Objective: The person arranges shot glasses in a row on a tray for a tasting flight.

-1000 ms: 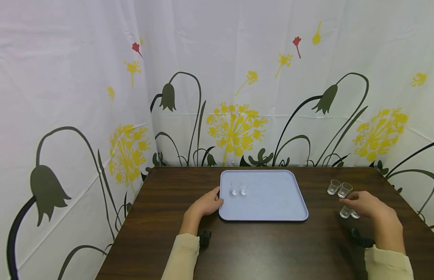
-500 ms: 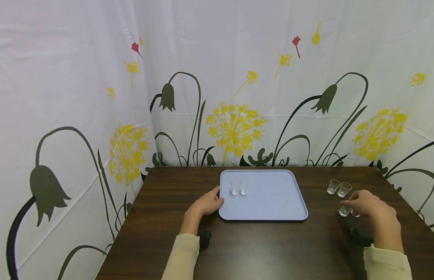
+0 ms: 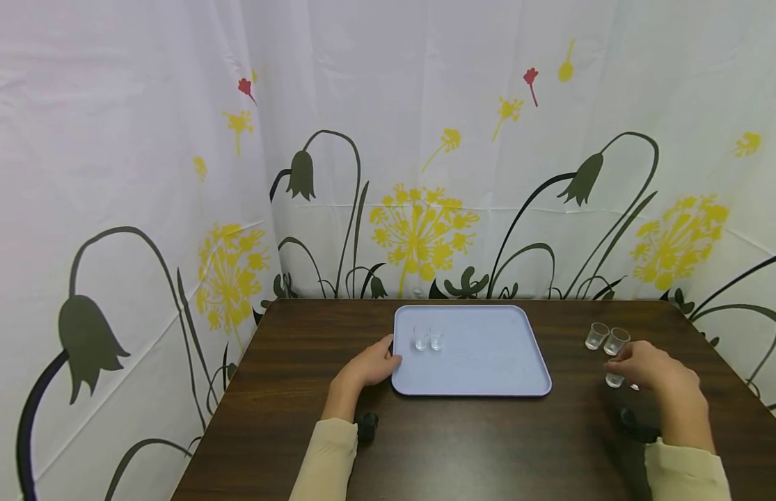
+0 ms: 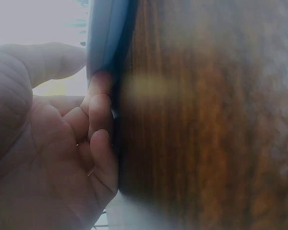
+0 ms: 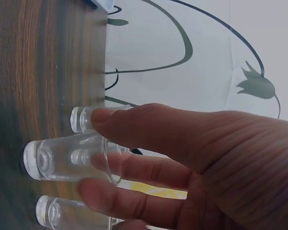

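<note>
A pale blue tray [image 3: 488,355] lies on the dark wooden table with two clear shot glasses [image 3: 428,339] standing on its left part. My left hand [image 3: 366,363] holds the tray's left edge, thumb at the rim and fingers curled against its side in the left wrist view. Over on the right, my right hand [image 3: 652,369] pinches a shot glass [image 5: 67,158] near its rim between thumb and fingers. That glass stands upright on or just over the table; I cannot tell which. Another glass [image 5: 62,213] beside it is mostly hidden by the hand in the head view.
Two more shot glasses [image 3: 607,339] stand side by side behind my right hand. The table [image 3: 475,445] reaches back to a white curtain [image 3: 337,76] printed with flowers. Bare wood lies between the tray and the right-hand glasses.
My right hand has shifted slightly left around the front glass, which has moved a little left too. The left hand and tray stay where they were.
</note>
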{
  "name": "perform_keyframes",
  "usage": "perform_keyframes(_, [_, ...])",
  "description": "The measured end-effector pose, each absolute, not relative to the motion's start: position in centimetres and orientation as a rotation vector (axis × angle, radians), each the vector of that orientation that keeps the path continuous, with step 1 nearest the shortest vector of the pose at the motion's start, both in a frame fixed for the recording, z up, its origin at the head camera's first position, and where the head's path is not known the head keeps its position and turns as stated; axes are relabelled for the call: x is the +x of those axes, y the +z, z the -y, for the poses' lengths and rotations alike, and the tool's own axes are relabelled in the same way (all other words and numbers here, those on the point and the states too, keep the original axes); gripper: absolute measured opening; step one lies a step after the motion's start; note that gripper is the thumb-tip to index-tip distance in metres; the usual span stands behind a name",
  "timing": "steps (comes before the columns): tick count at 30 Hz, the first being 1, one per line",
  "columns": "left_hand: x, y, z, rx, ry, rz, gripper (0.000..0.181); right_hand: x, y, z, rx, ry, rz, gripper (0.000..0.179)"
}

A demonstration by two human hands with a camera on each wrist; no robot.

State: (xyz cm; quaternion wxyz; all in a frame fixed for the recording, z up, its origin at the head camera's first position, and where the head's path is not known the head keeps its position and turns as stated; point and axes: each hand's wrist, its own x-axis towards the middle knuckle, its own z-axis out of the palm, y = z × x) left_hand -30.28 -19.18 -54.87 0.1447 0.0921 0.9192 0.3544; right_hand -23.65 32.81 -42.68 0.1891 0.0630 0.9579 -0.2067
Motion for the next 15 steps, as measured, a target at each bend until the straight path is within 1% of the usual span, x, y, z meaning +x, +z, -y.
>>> perform_keyframes(8, [-26.7,-49.8,18.1,0.249,1.084,-2.624,0.059,-24.0,-43.4,-31.9,0.098,-0.539,-2.749,0.047])
perform_keyframes(11, [-27.2,-50.5,18.2,0.259,1.063,-2.639,0.058,-24.2,-43.5,-31.9,0.07,-0.521,-2.772,0.046])
perform_keyframes(15, [-28.8,-52.8,18.8,0.271,1.035,-2.647,0.065,-24.5,-43.6,-31.8,0.038,-0.506,-2.8,0.044])
